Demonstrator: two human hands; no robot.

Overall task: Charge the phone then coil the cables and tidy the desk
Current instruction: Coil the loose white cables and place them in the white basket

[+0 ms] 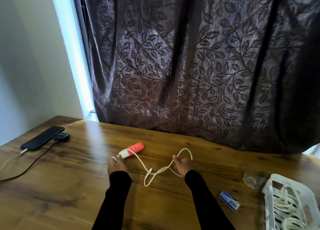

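The wooden surface (86, 186) carries the phone (42, 137), lying far left of the white cable (152, 172) and apparently plugged in. The cable sprawls between both hands, its long run slanting left-high to right-low. It looks light and limp; best taken near its ends. Left hand (116, 165) and right hand (181, 164) each pinch it with curled fingers.

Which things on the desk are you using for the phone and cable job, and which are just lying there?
For the job:
phone, plugged in at far left
white cable, held by left hand and right hand
dark cable
basket with coiled cables

Just lying about:
red tube
blue box
clear wrapper
curtain
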